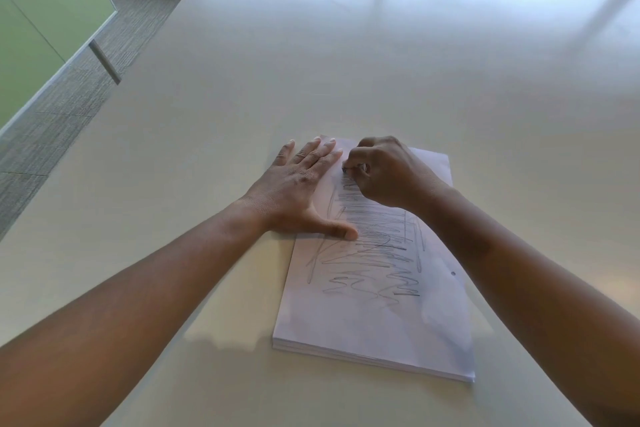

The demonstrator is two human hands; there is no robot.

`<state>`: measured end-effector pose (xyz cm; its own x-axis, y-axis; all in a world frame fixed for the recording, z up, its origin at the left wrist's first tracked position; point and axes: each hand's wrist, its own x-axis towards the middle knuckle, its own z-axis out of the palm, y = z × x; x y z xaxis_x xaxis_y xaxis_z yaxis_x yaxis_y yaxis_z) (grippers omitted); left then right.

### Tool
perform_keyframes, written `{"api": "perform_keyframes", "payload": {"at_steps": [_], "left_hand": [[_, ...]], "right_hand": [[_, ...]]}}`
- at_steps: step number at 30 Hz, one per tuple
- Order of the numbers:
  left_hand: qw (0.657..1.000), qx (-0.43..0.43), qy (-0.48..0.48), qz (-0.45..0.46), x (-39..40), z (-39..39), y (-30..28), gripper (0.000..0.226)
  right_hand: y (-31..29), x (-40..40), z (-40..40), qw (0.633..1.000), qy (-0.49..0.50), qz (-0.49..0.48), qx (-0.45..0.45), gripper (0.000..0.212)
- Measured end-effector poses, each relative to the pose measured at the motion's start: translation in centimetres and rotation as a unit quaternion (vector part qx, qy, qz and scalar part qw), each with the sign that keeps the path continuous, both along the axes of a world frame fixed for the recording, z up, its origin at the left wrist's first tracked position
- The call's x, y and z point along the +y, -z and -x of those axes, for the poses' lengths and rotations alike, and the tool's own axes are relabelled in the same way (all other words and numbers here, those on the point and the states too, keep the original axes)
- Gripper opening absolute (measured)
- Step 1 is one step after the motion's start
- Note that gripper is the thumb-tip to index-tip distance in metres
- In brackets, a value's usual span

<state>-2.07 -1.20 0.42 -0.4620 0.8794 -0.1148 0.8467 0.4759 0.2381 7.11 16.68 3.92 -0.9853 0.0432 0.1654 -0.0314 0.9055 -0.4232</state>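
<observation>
— Two hands on show. What is the left hand (298, 180) doing?
— It lies flat, fingers straight and spread wide. It presses on the left side of the paper (374, 322). Its thumb touches the scribbles (374, 253).
— And the right hand (384, 173)?
— Its fingers are curled tight. They pinch a small dark thing (346, 169) at the far end of the scribbles. I cannot tell what it is.
— Where is the paper?
— It is a stack, flat on the pale desk (311, 62), close to the person.
</observation>
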Motion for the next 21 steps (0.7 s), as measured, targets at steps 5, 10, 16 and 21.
{"api": "perform_keyframes", "payload": {"at_steps": [5, 10, 16, 21], "left_hand": [[1.000, 0.001, -0.002, 0.008, 0.1, 0.0, 0.0, 0.149], [1.000, 0.001, -0.001, 0.017, 0.2, -0.1, -0.2, 0.150], [1.000, -0.002, -0.004, 0.019, 0.2, 0.0, -0.2, 0.151], [1.000, -0.005, -0.007, 0.021, 0.3, -0.1, -0.3, 0.150]], "right_hand": [[-0.1, -0.1, -0.2, 0.998, 0.023, 0.056, -0.013, 0.015], [0.1, -1.6, -1.0, 0.997, -0.022, 0.079, 0.002, 0.014], [0.0, -1.8, -1.2, 0.995, -0.066, 0.078, 0.000, 0.012], [0.4, -1.1, -0.6, 0.995, 0.012, 0.084, 0.048, 0.011]]}}
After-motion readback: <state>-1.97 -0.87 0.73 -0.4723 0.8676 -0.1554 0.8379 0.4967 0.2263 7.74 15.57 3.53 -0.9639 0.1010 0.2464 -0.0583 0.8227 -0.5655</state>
